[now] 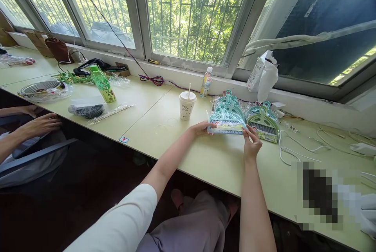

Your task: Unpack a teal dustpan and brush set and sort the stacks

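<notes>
Between my two hands is a light-blue mini dustpan and brush set [226,121] in clear plastic wrap. My left hand [202,127] grips its left edge, thumb on top. My right hand [252,140] pinches its right corner. More blue wrapped dustpan sets [229,98] lie just behind it, partly covered by the held one. To the right of them sits a green dustpan and brush set [263,122], overlapping others in the same pile.
A paper cup with a straw [187,105] stands left of my hands, a drink bottle [206,82] behind it. White cables [289,150] trail over the right side. A torn white bag [263,74] leans by the window. Another person's hands [41,125] are at far left.
</notes>
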The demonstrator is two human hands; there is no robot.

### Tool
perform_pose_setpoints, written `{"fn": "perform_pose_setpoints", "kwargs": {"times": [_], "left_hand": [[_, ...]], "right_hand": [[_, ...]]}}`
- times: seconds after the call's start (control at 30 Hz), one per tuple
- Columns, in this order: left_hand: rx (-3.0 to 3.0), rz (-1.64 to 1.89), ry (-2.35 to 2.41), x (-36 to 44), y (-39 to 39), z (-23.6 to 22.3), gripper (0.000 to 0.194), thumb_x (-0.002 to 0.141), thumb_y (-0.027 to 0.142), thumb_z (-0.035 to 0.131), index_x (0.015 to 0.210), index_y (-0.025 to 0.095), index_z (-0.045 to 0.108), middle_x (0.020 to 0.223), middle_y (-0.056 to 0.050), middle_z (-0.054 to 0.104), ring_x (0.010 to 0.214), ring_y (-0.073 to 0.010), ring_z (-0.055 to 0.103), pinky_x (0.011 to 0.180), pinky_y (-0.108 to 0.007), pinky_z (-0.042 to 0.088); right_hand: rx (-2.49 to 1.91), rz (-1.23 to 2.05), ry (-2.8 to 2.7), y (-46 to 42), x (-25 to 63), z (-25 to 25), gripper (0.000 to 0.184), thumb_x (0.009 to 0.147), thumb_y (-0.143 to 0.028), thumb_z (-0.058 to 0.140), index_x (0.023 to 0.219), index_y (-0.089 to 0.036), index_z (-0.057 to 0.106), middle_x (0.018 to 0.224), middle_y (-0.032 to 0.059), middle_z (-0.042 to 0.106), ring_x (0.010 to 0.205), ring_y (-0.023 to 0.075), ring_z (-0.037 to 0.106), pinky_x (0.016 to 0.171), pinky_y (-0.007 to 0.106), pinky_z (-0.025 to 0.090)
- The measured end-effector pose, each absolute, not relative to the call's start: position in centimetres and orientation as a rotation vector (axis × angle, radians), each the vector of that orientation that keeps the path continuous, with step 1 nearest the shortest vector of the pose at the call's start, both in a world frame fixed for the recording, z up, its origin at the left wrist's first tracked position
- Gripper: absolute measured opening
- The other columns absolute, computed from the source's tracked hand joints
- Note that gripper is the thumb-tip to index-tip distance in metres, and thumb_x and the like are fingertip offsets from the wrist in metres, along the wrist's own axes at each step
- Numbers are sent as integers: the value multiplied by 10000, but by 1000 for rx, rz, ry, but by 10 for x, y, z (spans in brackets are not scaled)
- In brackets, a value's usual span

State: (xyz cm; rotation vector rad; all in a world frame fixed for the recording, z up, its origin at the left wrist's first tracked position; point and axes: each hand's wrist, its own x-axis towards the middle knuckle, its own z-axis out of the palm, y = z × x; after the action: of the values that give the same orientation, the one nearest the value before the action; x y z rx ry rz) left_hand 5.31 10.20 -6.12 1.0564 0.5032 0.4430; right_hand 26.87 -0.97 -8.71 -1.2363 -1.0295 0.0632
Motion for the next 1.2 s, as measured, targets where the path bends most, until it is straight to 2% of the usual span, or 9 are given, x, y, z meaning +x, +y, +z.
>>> {"fn": "perform_pose_setpoints", "kwargs": {"times": [0.1, 0.33, 0.47, 0.6, 0.67, 0.8, 0.97, 1.13, 1.2], "left_hand": [[1137, 367, 405, 53, 100, -63, 311, 805, 161, 709, 1085, 108, 583, 934, -132, 715, 574, -133, 657, 444, -200, 468], [1251, 345, 446, 55, 105, -75, 444, 726, 209, 809, 1082, 118, 560, 882, -89, 694, 590, -149, 670, 433, -206, 472], [1300, 338, 418, 53, 106, -76, 566, 699, 238, 832, 1143, 148, 492, 875, -63, 690, 589, -158, 675, 442, -218, 486], [1349, 327, 437, 51, 102, -71, 663, 695, 217, 829, 1220, 178, 425, 859, -45, 691, 559, -161, 667, 431, -225, 476], [1365, 331, 461, 52, 99, -69, 632, 720, 220, 812, 1222, 180, 430, 848, -44, 693, 547, -150, 658, 424, -216, 462], [1365, 323, 534, 55, 95, -63, 519, 811, 320, 749, 1217, 175, 460, 873, -60, 708, 512, -131, 633, 396, -203, 422], [1299, 336, 558, 60, 92, -57, 474, 957, 545, 461, 1233, 164, 517, 1009, -110, 708, 597, -142, 673, 432, -208, 450], [1443, 562, 637, 67, 91, -67, 663, 776, 385, 776, 1336, 188, 483, 1045, -101, 697, 628, -139, 665, 475, -199, 472], [1434, 625, 683, 73, 93, -74, 518, 779, 327, 774, 1223, 146, 576, 983, -96, 707, 600, -129, 638, 495, -204, 482]], "right_hand": [[-1250, -48, -1007, -9, 269, -86, 353, 825, -499, 678, 1024, -228, 783, 1180, 87, 715, 1182, 265, 605, 1079, 483, 430], [-1381, -131, -1047, -7, 273, -92, 381, 852, -526, 614, 988, -217, 790, 1203, 113, 676, 1128, 269, 617, 951, 440, 514], [-1461, -107, -1109, -7, 272, -94, 427, 860, -472, 565, 1150, -207, 732, 1275, 136, 635, 1204, 282, 585, 950, 425, 510], [-1479, 166, -958, -6, 275, -98, 830, 750, -429, 666, 1507, -264, 368, 1333, 112, 616, 1232, 255, 574, 990, 428, 482], [-1438, 441, -762, -5, 277, -102, 948, 656, -426, 739, 1503, -243, 354, 1258, 107, 655, 1105, 235, 635, 870, 376, 537], [-1305, 773, -593, -3, 282, -105, 642, 510, -384, 808, 1098, -165, 672, 901, 36, 698, 742, 153, 635, 594, 262, 528], [-1224, 708, -473, -3, 288, -104, 488, 442, -309, 806, 890, -195, 650, 765, -15, 638, 639, 118, 579, 495, 229, 482], [-1239, 686, -427, -4, 288, -104, 449, 468, -281, 772, 876, -206, 598, 777, -18, 615, 650, 117, 572, 487, 215, 447], [-1220, 707, -436, -4, 286, -103, 475, 469, -263, 780, 903, -211, 597, 782, -20, 609, 653, 109, 567, 501, 205, 444]]}}
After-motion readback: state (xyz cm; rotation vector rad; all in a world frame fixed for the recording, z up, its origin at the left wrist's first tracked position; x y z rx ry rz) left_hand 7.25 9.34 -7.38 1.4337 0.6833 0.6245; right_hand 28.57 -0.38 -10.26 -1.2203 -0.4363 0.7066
